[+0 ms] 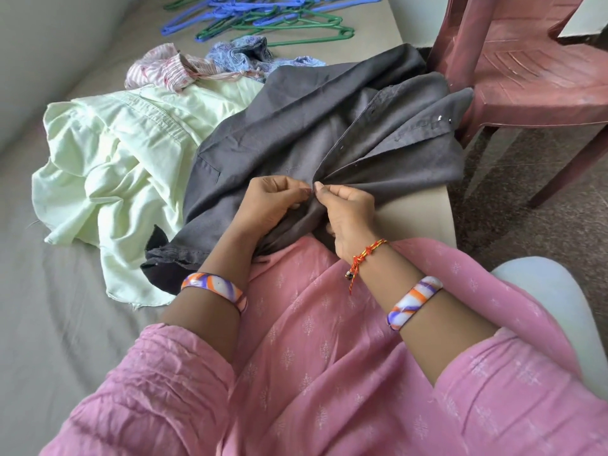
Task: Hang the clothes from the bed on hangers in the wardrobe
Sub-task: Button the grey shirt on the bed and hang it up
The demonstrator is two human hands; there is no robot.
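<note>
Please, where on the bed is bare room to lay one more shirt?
Bare bed sheet lies left of the pale green shirt, toward the wall. Crowded: the hangers at the far end, the grey shirt by the chair.

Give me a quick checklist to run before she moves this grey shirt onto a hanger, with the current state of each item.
1. Both hands on the grey shirt: ok; left hand and right hand pinch its front edges together.
2. Front fastened: cannot tell; fingers hide that spot.
3. Hangers in sight: ok; blue and green ones lie at the far end of the bed.
4. Hanger in hand: not ok; none picked up.
5. Shirt free of other clothes: not ok; it overlaps the pale green shirt.
6. Wardrobe in view: not ok.
</note>
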